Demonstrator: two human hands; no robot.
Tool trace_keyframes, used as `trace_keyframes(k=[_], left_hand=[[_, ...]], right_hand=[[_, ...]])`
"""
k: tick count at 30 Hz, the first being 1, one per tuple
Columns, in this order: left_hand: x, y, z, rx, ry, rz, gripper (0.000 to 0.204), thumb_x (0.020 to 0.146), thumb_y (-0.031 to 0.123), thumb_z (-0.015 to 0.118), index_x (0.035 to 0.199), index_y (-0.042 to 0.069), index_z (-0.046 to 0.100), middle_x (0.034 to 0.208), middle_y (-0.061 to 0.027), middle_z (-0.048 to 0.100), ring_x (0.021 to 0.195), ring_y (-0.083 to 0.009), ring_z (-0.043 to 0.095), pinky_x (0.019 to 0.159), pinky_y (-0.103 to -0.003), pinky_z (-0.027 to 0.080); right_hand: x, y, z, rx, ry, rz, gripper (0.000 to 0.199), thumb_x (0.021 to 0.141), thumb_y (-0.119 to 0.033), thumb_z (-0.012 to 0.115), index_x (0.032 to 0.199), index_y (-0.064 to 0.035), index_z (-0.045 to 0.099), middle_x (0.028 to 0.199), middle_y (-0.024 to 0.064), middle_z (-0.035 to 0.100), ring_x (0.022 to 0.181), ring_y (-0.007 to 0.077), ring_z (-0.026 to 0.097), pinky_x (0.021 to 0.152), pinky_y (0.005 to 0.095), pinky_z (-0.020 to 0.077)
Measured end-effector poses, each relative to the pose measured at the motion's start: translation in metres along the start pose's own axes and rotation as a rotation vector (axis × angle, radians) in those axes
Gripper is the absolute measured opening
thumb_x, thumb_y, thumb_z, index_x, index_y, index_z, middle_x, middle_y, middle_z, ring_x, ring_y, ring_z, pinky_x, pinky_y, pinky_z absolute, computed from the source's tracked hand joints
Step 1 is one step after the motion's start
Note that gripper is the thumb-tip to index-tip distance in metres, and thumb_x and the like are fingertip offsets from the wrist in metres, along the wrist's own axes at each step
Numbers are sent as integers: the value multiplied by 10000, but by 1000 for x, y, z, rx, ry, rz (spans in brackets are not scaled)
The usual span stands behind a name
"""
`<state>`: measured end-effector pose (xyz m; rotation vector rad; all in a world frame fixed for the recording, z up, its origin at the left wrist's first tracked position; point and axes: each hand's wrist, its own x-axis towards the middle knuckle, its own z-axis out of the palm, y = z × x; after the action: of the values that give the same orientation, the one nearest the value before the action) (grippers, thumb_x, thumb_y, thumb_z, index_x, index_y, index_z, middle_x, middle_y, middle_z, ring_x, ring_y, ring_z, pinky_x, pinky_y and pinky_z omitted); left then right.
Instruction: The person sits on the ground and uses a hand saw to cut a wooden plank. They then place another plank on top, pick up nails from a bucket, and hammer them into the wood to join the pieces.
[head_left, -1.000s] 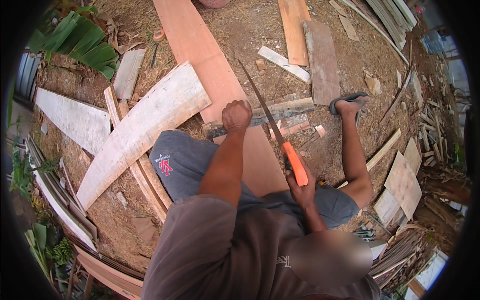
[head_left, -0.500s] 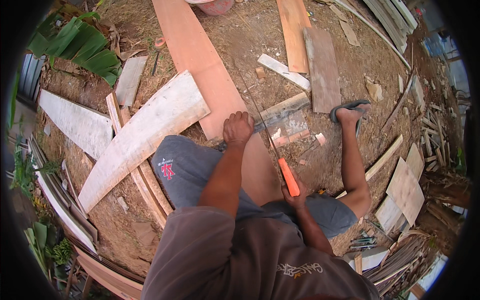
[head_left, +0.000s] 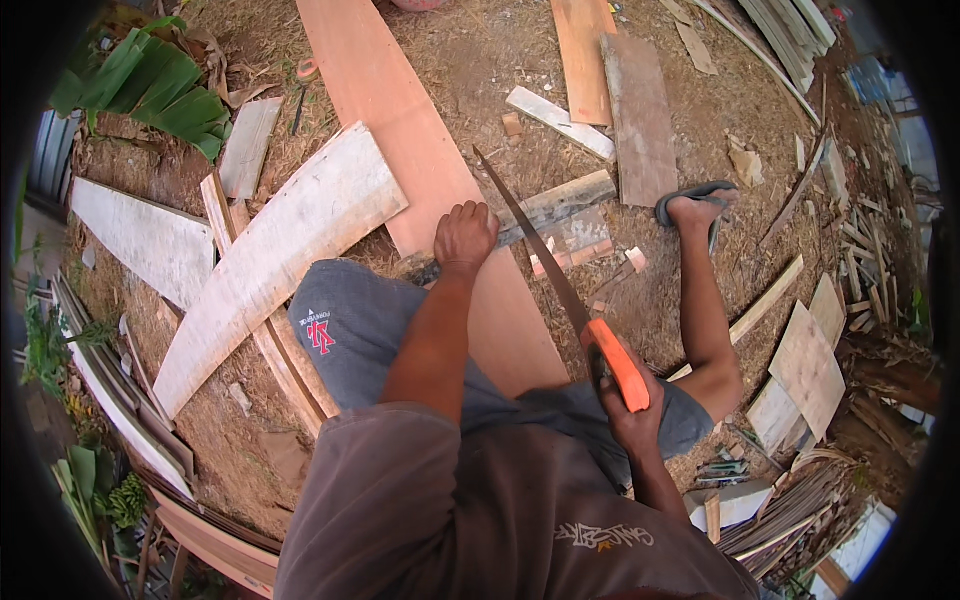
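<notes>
the right hand (head_left: 636, 408) is wrapped around a saw (head_left: 565, 290) at its orange handle. the blade slants up and to the left, passing over a wood strip (head_left: 565, 205); whether the teeth touch it cannot be told. the left hand (head_left: 467, 237) is curled closed over that same strip, knuckles up, fingertips hidden. the strip lies crosswise on a long reddish plank (head_left: 400, 110), its right end reaching past the plank's edge. just right of the blade are reddish offcuts (head_left: 575, 258) and a small block (head_left: 635, 260). farther right, a sandalled foot (head_left: 695, 210) is near the lower end of a grey-brown board (head_left: 640, 120), which lies beside a tan board (head_left: 583, 60). to the left, a curved white board (head_left: 290, 260) rests over narrow timbers (head_left: 285, 365). one container shows, a reddish tub (head_left: 420, 3) at the top edge, mostly cut off, so what it holds cannot be seen.
</notes>
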<state>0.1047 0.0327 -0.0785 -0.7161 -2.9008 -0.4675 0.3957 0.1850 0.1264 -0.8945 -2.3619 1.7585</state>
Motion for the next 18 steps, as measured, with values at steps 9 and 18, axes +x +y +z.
trace_keyframes(k=[9,18], left_hand=[[4,4,-4,45,11,-43,211,894,300,631,873,98,688,887,-65,664,872,-264,649,754,-425,514],[2,0,1,-16,45,8,191,891,283,637,855,101,683,871,-70,658,862,-268,648,754,-429,520]], right_hand=[[-24,22,4,-60,-15,-60,553,851,-26,688,1387,32,566,1247,172,693,1162,229,667,1008,331,489],[38,14,32,7,-8,-60,541,872,-33,679,1396,33,561,1198,184,703,1072,191,668,972,337,501]])
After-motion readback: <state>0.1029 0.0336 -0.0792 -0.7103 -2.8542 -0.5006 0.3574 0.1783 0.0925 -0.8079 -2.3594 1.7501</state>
